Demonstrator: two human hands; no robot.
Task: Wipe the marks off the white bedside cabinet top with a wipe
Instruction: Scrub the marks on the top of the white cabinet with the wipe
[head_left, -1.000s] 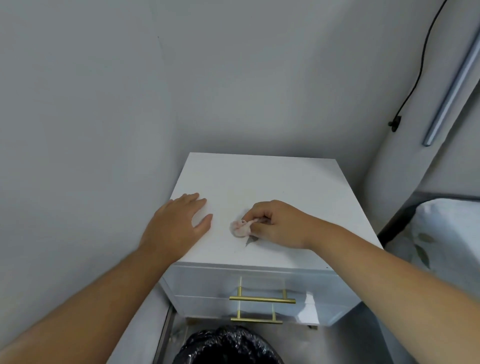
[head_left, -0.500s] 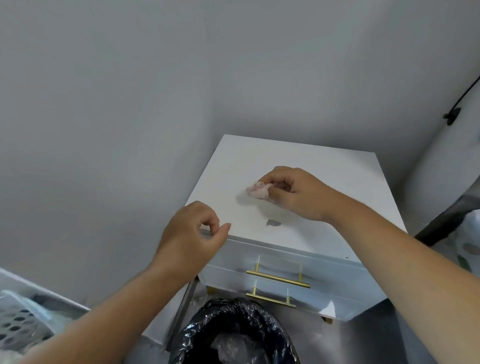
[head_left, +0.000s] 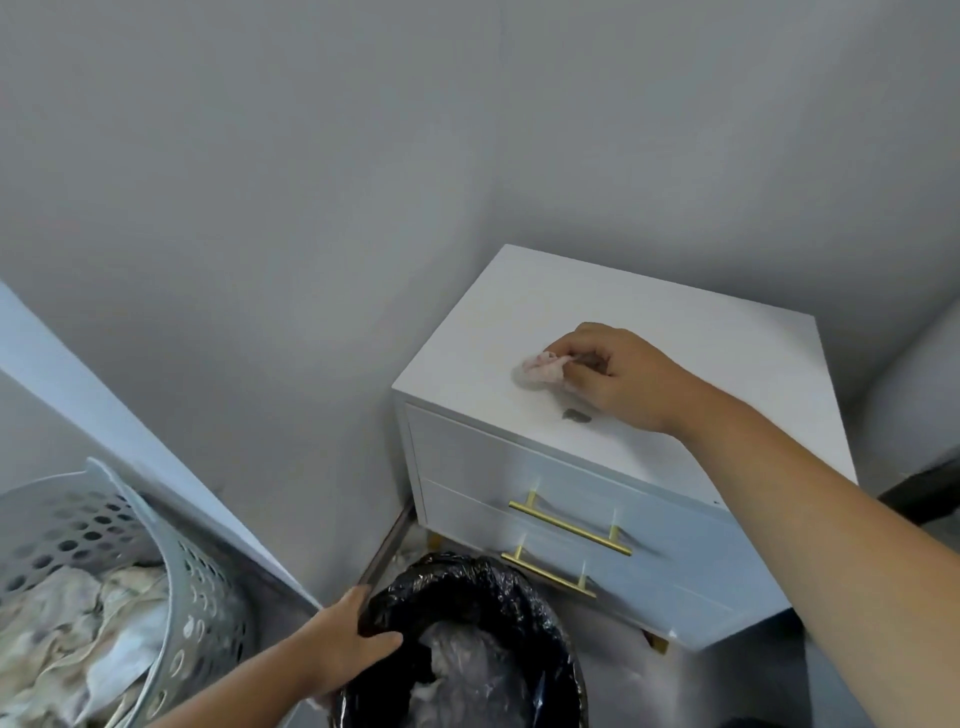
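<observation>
**Left hand drops to the bin while the wipe stays on the cabinet top**

We have the crumpled pinkish wipe (head_left: 540, 370) pinched in the fingertips of our right hand (head_left: 613, 376), pressed onto the white bedside cabinet top (head_left: 675, 338) a little in from its front edge. The hand is curled nearly closed around the wad, thumb and first fingers gripping it. Just nearer the front edge than the wipe, and apart from it, sits a dark grey mark (head_left: 575, 415); it was beside the wipe a second ago and it is there yet, so we judge the wiping unfinished.

What has changed is our left hand (head_left: 345, 642). A second ago it lay flat on the cabinet top, left of the wipe; half a second ago it had curled at the front edge; now it is down below the cabinet, fingers wrapped over the rim of the black-lined waste bin (head_left: 467, 587) that stands on the floor in front of the gold drawer handles (head_left: 569, 527). We read that as readying the bin to take the soiled wipe, though the mark argues for another pass first

Further left of the cabinet, a perforated laundry basket (head_left: 197, 597) holding cloths stands against the grey wall
</observation>
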